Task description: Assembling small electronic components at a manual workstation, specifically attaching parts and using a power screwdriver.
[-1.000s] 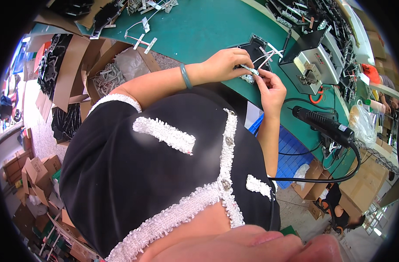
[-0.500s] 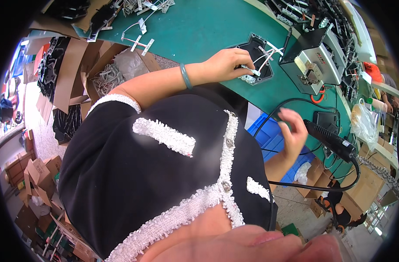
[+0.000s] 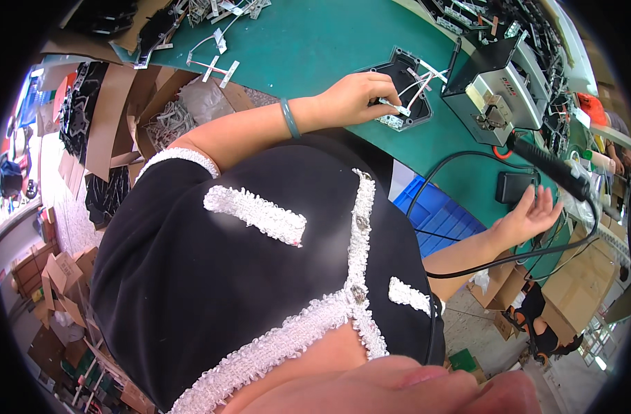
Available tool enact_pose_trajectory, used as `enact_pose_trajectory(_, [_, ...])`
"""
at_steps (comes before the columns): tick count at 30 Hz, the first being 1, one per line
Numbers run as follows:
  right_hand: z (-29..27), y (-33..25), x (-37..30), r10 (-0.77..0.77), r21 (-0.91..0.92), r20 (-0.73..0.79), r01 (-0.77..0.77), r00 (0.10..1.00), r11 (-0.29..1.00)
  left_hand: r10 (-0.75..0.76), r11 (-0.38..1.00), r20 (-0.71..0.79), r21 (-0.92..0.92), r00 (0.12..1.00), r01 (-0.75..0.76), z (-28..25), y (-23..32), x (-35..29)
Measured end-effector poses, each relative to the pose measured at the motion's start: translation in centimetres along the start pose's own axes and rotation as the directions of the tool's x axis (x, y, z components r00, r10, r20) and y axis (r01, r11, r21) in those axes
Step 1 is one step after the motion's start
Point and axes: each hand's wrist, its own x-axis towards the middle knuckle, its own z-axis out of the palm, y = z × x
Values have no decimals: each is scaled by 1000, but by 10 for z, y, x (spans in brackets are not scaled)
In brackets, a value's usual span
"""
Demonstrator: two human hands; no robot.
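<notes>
At the bench, my left hand (image 3: 362, 99), with a bangle on the wrist, pinches a small white strip piece (image 3: 401, 110) joined to thin white and reddish wires (image 3: 422, 85). The hand and strip are over the near edge of a black plastic housing (image 3: 393, 72), which lies on the green bench top. Off to the right, my right hand (image 3: 529, 219) is open, palm partly up, fingers apart and holding nothing. A black electric screwdriver (image 3: 551, 165) hangs tilted just beyond those fingers, apart from them, on its black cable (image 3: 512, 258).
A grey and black box-shaped screw feeder (image 3: 500, 96) stands right of the housing. Black and white parts (image 3: 460, 24) are heaped behind it. A blue crate (image 3: 443, 217) sits below the bench edge. Loose wired strips (image 3: 219, 67) lie at the left, beside open cardboard boxes (image 3: 112, 114).
My right hand has moved right, and its fingers have spread. The screwdriver has swung right and up, its cable shifting along. My left hand keeps its pinch with almost no movement.
</notes>
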Motion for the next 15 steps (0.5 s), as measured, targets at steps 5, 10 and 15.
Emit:
enact_pose_trajectory(5, [51, -4, 33, 30, 194, 45, -38, 999, 980, 40, 999, -17, -14, 999, -41, 1, 1, 2])
enact_pose_trajectory(10, [72, 8, 57, 37, 359, 30, -45, 999, 932, 79, 997, -35, 13, 996, -79, 0, 0, 3])
enact_pose_trajectory(15, [45, -25, 66, -137, 445, -143, 187, 980, 876, 40, 999, -32, 5, 999, -40, 0, 7, 4])
